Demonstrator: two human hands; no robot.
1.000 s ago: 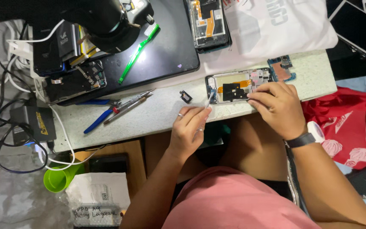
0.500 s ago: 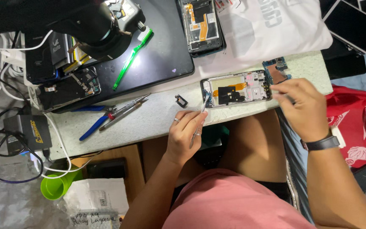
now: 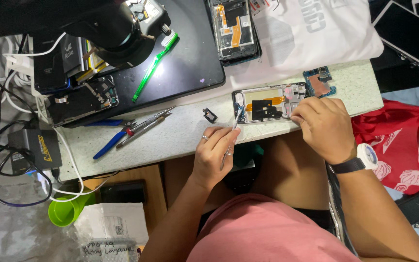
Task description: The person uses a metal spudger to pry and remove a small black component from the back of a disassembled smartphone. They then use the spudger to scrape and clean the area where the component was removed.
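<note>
Tweezers [image 3: 233,133]: thin shiny metal. Opened phone [image 3: 272,103]: metal frame, orange flex film inside. Tabletop [image 3: 170,136]: matt speckled stone look. Toothbrush [image 3: 152,68] nr back edge: glossy green plastic.

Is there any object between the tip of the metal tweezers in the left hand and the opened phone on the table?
Nothing visible does. The left hand holds thin metal tweezers whose tip already reaches the left end of the opened phone with its yellow flex cable. The small black square part lies aside, further left. The right hand rests on the phone's right end.

- Opened phone [image 3: 271,103]: I see it flat on the pale counter near the front edge, back cover off, orange flex and black parts exposed.
- Tweezers [image 3: 234,127]: thin, metal, tilted, tip touching the phone's left end.
</note>
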